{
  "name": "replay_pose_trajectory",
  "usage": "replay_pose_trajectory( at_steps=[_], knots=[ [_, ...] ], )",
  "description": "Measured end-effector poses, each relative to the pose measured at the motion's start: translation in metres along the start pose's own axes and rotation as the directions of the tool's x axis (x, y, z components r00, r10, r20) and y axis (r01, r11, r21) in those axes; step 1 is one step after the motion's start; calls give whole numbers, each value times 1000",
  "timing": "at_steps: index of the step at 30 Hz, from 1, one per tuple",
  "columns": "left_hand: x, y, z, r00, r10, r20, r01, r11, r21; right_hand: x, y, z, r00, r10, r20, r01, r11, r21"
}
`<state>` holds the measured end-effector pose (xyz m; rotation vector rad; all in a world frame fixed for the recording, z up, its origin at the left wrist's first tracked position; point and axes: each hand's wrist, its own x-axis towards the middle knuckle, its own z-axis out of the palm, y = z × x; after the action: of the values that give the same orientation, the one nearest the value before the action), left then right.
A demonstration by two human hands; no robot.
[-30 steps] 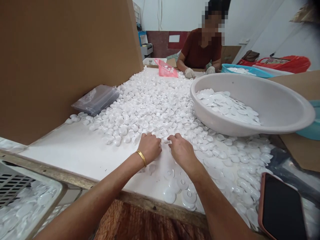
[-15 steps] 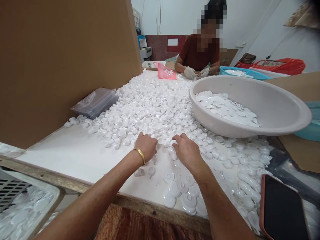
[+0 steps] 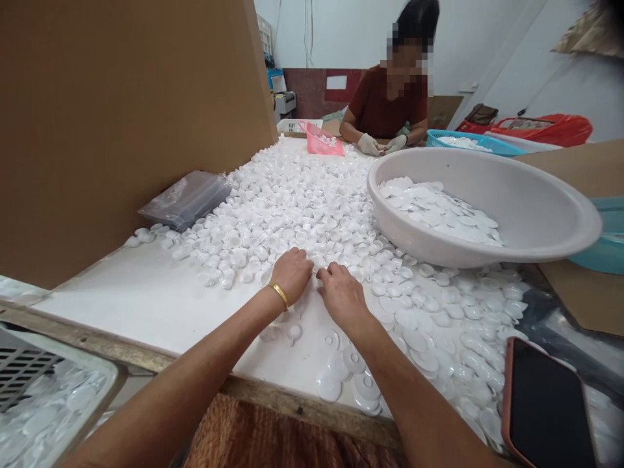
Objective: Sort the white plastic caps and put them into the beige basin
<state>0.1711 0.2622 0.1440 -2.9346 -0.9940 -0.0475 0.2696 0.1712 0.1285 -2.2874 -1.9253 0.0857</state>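
Observation:
My left hand [image 3: 292,276], with a gold bracelet [image 3: 279,296] at the wrist, is at the near edge of a spread of small white plastic pieces [image 3: 297,208]. Its fingers are curled closed, and whatever they hold is hidden behind the hand. Just to the right, my right hand [image 3: 342,294] is bent inward with thumb and fingers drawn together, its fingertips close to those of the left. Any piece in its grip is too small to make out. Flat white discs with raised rings [image 3: 364,387] lie under and beside my right forearm.
A large grey-white basin [image 3: 487,253] of white discs stands at the right. A phone [image 3: 548,403] lies at the near right. Cardboard [image 3: 131,130] rises on the left, beside a plastic-wrapped bundle [image 3: 185,198]. Across the table sits a co-worker [image 3: 385,110] in gloves, near a pink scoop [image 3: 324,144].
My right hand has moved left, toward my left hand, and its fingers have drawn in. My left hand has shifted slightly up and right. The co-worker's hands have moved slightly.

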Motion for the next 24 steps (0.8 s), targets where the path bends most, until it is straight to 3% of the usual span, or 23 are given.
replay_pose_trajectory(
  at_steps=[4, 7, 10, 13, 15, 20, 24],
  knots=[
    [-3, -3, -12, 995, -75, 73, 84, 989, -124, 0, 7, -1, 998, 5, -63, 2, 994, 105],
    [-3, -1, -13, 976, -97, 193, 130, 978, -165, -1, 13, -6, 988, 92, -124, -56, 961, 271],
    [-1, 3, -7, 962, -139, 237, 180, 971, -159, -2, 20, -17, 969, 186, -160, -99, 895, 436],
    [1, 2, 0, 949, -217, 230, 250, 960, -125, -5, 22, -28, 981, 187, -43, -125, 789, 602],
    [1, 0, 3, 944, -253, 211, 279, 955, -103, -9, 20, -31, 991, 98, 90, -134, 743, 656],
    [-8, -6, -2, 956, -256, 146, 271, 958, -95, -18, 0, -26, 970, -111, 216, -35, 817, 575],
    [-20, -7, -15, 963, -252, 94, 265, 950, -168, -17, 2, -27, 964, -120, 238, -38, 820, 571]
  ],
)
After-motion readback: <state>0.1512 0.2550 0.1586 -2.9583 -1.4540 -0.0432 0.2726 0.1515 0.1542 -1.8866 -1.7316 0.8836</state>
